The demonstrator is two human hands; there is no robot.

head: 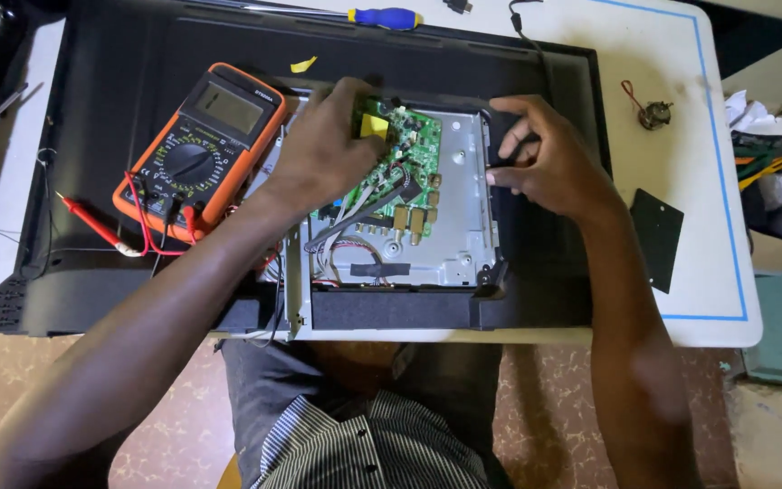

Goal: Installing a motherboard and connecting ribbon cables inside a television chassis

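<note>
A flat black television back lies face down on the white table, its rear panel open. Inside is a silver metal chassis with a green circuit board and bundled wires. My left hand rests on the board's left upper part, fingers bent near a yellow component. Whether it grips anything is hidden. My right hand sits at the chassis's right edge, fingertips pinching a small dark part I cannot identify.
An orange multimeter with red and black probe leads lies on the television at left. A blue-and-yellow screwdriver lies at the back edge. A black cover plate and a small wired part lie at right. Clutter fills the far right.
</note>
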